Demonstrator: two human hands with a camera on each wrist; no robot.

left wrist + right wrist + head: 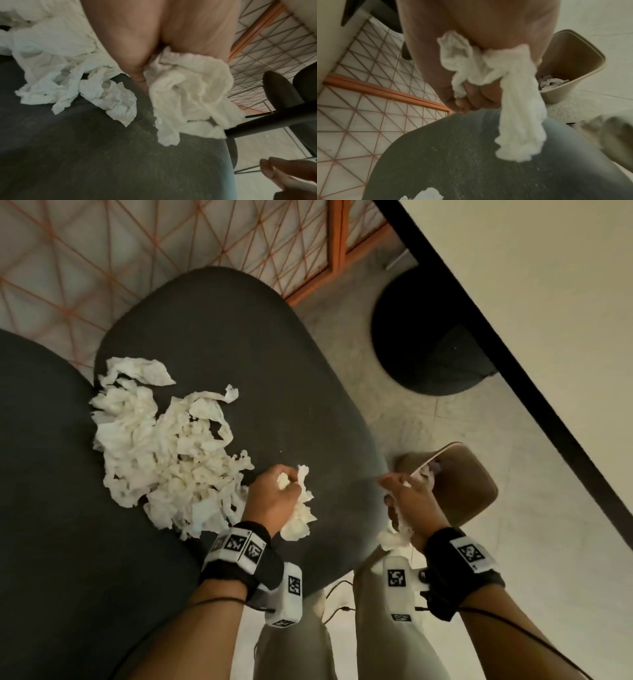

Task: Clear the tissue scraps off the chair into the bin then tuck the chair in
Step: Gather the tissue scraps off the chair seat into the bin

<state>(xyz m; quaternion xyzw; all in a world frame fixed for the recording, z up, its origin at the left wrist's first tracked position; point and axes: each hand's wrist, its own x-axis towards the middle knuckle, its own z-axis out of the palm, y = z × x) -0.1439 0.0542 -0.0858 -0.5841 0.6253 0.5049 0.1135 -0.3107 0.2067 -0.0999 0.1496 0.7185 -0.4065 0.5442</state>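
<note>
A dark grey chair seat (274, 364) carries a heap of white tissue scraps (164, 446) on its left half. My left hand (274, 491) hovers over the seat's front middle and grips a wad of tissue (192, 94). My right hand (411, 494) is past the seat's right edge, by the rim of a tan bin (459, 484), and clutches a hanging strip of tissue (518, 108). The bin (570, 65) stands on the floor to the right with some scraps (551, 82) inside.
A white table top with a black edge (513, 364) runs diagonally at the right, with a black round stool (428, 337) partly beneath it. An orange wire grid panel (137, 251) stands behind the chair. The chair's dark backrest (41, 474) fills the left. My legs (342, 645) are near the seat's front.
</note>
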